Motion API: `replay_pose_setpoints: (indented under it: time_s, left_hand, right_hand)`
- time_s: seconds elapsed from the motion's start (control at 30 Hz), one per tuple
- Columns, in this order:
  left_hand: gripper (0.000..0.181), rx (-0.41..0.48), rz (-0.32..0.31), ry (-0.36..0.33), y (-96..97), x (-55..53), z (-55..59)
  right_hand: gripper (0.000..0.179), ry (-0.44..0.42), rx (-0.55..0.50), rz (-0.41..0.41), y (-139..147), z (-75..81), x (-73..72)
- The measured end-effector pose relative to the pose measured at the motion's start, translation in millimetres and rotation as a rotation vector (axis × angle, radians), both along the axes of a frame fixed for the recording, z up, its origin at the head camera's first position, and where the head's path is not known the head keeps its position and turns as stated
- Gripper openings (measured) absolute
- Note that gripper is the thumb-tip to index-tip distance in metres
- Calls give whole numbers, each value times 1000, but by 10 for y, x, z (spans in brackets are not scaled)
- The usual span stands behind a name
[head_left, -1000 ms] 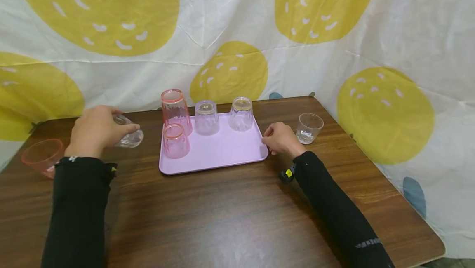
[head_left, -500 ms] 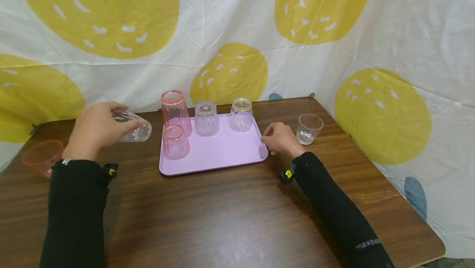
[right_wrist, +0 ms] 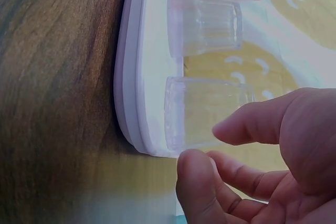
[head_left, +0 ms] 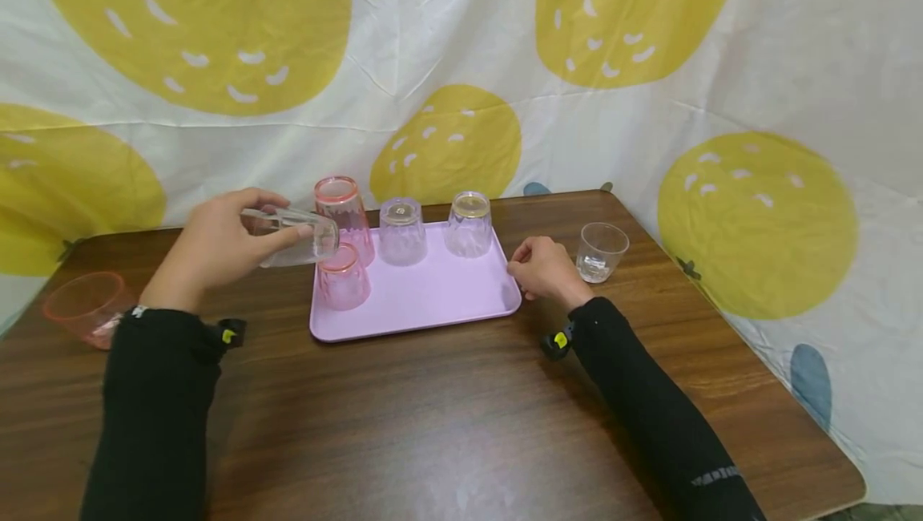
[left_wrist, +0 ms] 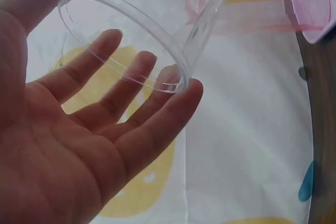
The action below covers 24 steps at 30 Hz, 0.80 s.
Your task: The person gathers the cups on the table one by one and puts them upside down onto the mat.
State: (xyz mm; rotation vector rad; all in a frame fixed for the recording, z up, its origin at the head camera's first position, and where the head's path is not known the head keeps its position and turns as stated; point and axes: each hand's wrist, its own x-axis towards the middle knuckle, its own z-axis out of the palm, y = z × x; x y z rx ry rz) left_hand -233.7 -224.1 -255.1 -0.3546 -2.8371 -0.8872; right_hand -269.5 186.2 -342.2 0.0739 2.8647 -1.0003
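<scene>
My left hand holds a clear drinking glass on its side, thumb and fingers around it, over the left side of the lilac tray. In the left wrist view the rim of that glass faces back toward the palm. Upside down on the tray stand a tall pink glass, a small pink glass, a pale purple glass and a clear glass. My right hand is at the tray's right edge, fingers loosely bent, nothing between thumb and fingers.
A clear glass stands upright to the right of the tray. At the far left, a wide pink glass is partly behind the left wrist. A patterned cloth hangs behind the wooden table.
My left hand has carried the clear glass right and slightly up, from beside the tray to over its left side, tipping it closer to horizontal. The right hand has stayed put.
</scene>
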Motion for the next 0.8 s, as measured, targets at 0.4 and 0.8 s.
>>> replay_pose_setpoints:
  time_s: [0.4,0.8]
  left_hand:
    - [70,136,-13,-10,127,-30,-50]
    - [56,355,-67,6,288,-68,-120]
  right_hand:
    - [23,114,-127,105,-23,-40,-14]
    - [25,239,-288,242,-89,-64,-19]
